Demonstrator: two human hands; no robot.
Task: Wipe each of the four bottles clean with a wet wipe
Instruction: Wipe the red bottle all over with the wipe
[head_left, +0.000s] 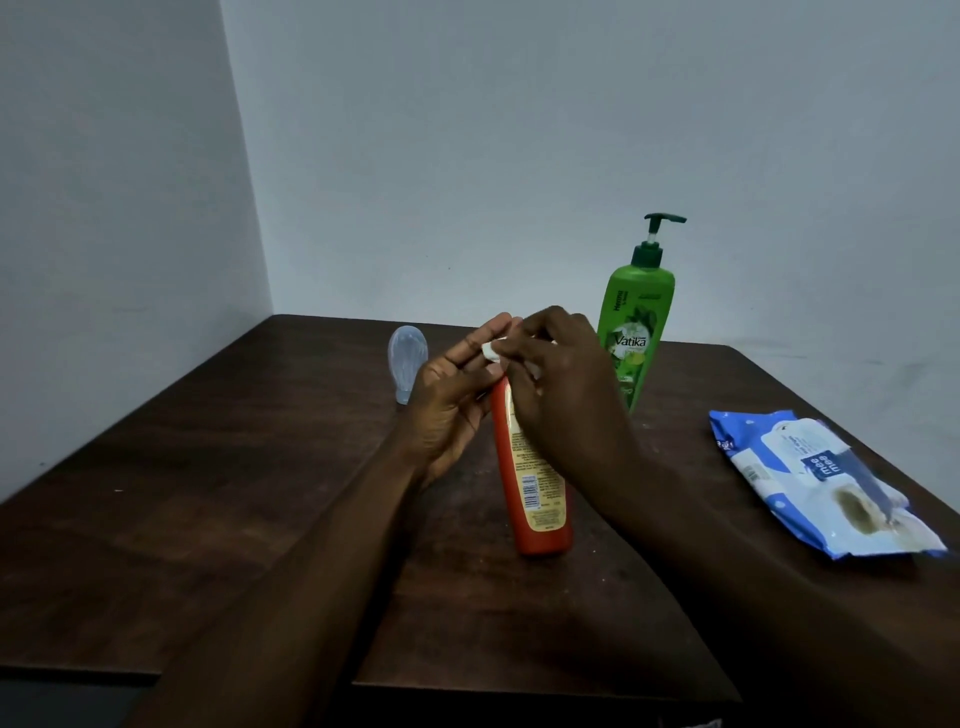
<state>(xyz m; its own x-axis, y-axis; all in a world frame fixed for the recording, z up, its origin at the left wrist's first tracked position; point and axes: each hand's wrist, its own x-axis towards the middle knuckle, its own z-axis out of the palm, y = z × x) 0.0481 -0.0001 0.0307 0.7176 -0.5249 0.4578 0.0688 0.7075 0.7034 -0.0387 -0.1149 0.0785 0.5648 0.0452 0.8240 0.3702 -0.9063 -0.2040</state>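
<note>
An orange bottle (530, 483) with a yellow label stands tilted on the dark wooden table (234, 493), its base on the tabletop. My left hand (452, 395) steadies its upper part from the left. My right hand (561, 379) presses a small white wet wipe (491, 351) against the bottle's top. A tall green pump bottle (636, 322) stands upright just behind my right hand. A small clear bottle (408, 369) stands at the back left. No fourth bottle is in view.
A blue and white pack of wet wipes (826, 480) lies at the right edge of the table with its flap open. Grey walls meet in a corner behind the table. The table's front edge runs below my forearms.
</note>
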